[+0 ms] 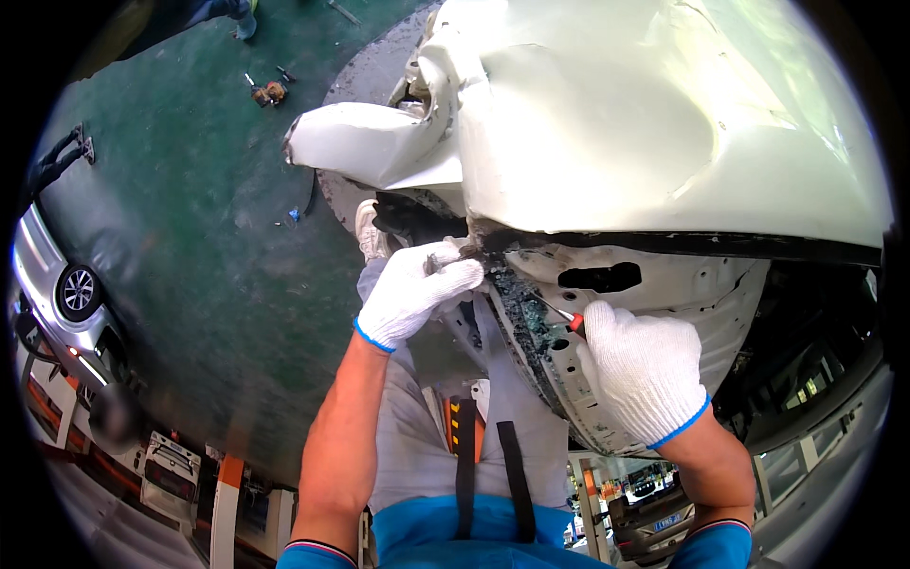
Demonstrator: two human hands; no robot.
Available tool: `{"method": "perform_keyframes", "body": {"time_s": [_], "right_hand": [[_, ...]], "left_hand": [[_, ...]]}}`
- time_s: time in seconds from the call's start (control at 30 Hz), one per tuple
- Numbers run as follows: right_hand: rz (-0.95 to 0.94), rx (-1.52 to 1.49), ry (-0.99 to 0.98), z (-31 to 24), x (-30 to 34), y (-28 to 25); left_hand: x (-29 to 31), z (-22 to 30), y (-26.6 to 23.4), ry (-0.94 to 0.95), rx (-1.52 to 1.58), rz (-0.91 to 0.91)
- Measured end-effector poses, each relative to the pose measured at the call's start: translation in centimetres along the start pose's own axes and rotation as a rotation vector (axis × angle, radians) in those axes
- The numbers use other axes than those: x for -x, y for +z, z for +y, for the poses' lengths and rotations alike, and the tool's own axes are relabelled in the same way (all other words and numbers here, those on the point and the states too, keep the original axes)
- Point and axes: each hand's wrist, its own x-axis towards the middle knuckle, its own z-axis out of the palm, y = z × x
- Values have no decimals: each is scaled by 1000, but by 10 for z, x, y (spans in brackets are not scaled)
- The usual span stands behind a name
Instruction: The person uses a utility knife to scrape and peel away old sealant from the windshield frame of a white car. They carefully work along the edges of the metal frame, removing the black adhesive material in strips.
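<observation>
My right hand [647, 370], in a white knit glove with a blue cuff, is closed around a screwdriver [576, 323] with a red and black handle. Its thin shaft points up and left, toward a strip of broken glass bits [519, 302] along the edge of a white car body panel [697, 284]. My left hand [417, 289], gloved alike, has its fingers bent together at the panel's left corner, just under the dented white bodywork [588, 133]. What lies between those fingers is too small to make out.
Crumpled white metal [365, 142] juts out to the left. On the green floor [190, 247] lie an orange-brown tool [270, 93] and small debris. A silver car [66, 284] stands at the far left. Another person's legs [62, 161] show at the left edge.
</observation>
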Motion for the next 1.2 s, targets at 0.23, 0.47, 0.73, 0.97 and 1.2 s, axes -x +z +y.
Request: {"method": "perform_keyframes", "body": {"time_s": [0.23, 0.47, 0.73, 0.97, 1.2], "right_hand": [[17, 27, 9, -2, -6, 8], [2, -122, -17, 6, -1, -7], [152, -528, -157, -21, -12, 19], [227, -476, -202, -32, -26, 31], [202, -464, -99, -45, -20, 36]], "left_hand": [[0, 0, 4, -16, 11, 10], [-1, -1, 3, -14, 71, -25], [-11, -14, -7, 40, 76, -57], [-10, -11, -8, 3, 127, -96], [-8, -16, -7, 6, 46, -41]]}}
